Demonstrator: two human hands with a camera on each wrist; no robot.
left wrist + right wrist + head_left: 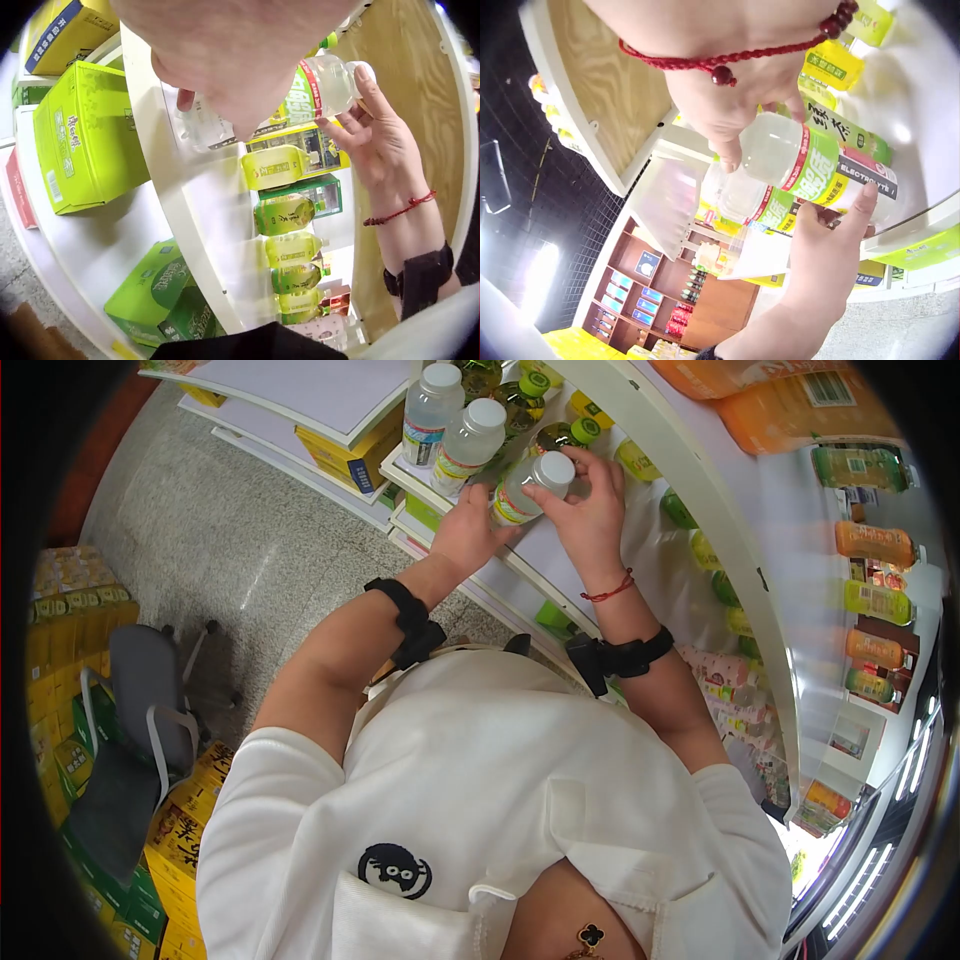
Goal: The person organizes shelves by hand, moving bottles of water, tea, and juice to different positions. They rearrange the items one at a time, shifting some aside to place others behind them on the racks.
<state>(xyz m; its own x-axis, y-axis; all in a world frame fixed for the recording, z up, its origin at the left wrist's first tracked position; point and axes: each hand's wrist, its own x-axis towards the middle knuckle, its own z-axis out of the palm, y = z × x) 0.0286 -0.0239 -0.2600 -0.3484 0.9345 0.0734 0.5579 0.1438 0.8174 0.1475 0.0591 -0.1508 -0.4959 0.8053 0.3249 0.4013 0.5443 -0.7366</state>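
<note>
A white-capped clear bottle (pixel 520 490) with a green and yellow label leans at the shelf's front edge. My right hand (pixel 592 510) holds its upper part near the cap, thumb and fingers on either side. My left hand (pixel 468 532) is at its lower part; in the right wrist view the left thumb and fingers (pixel 867 196) touch the label near the base. Beside it stand two similar bottles (pixel 470 442) with white caps. Green-capped tea bottles (pixel 522 405) are behind them.
More drinks (pixel 285 214) line the shelf on the right. Green boxes (pixel 90 135) sit on a lower shelf. An office chair (pixel 135 730) and stacked yellow cartons (pixel 185 850) stand at the left. A curved white shelf panel (pixel 740 530) rises right of my right arm.
</note>
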